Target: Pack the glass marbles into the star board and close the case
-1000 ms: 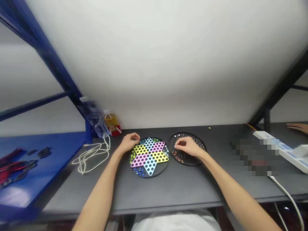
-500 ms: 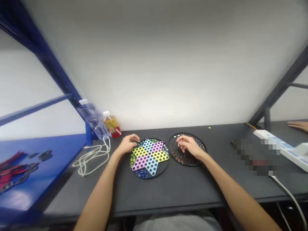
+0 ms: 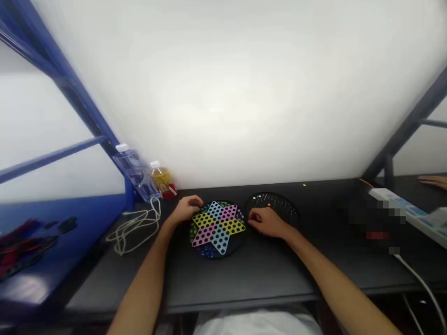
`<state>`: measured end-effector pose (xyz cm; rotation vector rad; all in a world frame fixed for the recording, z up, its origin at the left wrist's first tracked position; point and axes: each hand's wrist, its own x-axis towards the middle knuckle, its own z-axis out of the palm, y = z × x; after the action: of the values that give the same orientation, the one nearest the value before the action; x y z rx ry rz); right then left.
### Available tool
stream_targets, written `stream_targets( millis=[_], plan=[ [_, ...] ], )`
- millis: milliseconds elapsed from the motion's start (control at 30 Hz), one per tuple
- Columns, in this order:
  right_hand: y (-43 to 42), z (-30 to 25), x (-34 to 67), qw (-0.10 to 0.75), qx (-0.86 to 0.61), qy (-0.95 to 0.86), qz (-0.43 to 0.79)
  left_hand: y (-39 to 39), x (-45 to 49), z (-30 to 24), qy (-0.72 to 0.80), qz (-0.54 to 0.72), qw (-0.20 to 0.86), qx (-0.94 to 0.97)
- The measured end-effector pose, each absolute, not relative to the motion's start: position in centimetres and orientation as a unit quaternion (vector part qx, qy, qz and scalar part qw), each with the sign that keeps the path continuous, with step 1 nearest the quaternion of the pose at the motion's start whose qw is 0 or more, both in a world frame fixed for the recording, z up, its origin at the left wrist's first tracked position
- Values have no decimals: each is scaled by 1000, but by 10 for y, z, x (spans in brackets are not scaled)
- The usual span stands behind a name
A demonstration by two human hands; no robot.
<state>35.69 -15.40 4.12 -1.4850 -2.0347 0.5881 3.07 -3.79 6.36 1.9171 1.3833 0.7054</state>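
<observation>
My left hand point(image 3: 186, 209) rests curled at the left rim of a round Chinese checkers board point(image 3: 217, 244), which has a star of pink, yellow and blue holes and coloured marbles in its outer part. My right hand point(image 3: 265, 222) lies over the near left part of a second round, black marble board point(image 3: 275, 201), next to the star board. Small marbles show on this board's far side. Anything under my right palm is hidden.
On the dark table point(image 3: 240, 274) stand a clear plastic container point(image 3: 134, 171) and a yellow-labelled bottle point(image 3: 162, 182). A looped white cable point(image 3: 134, 228) lies left. To the right are a blurred patch point(image 3: 370, 223), a white power strip point(image 3: 401, 207) and a co-worker's hand point(image 3: 433, 182).
My right hand has slid toward the near left edge of the black board, uncovering its far side. My left hand stays at the star board's rim.
</observation>
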Motion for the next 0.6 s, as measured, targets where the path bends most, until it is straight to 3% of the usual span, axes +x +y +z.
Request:
stream_targets(
  millis=[100,200,300,433,600],
  plan=[
    [-153,39,355,265,-553,-757,226,-36,29,61,530,267,329,735],
    [-148,36,355,347,-565,-695,277,-33,27,58,527,264,331,737],
    [-142,34,357,465,-545,-549,430,-30,26,55,521,267,331,740],
    [-139,34,362,532,-448,-370,616,-27,24,51,516,267,333,742],
    [-141,34,360,544,-489,-415,541,-24,22,46,515,260,339,744]
  ],
)
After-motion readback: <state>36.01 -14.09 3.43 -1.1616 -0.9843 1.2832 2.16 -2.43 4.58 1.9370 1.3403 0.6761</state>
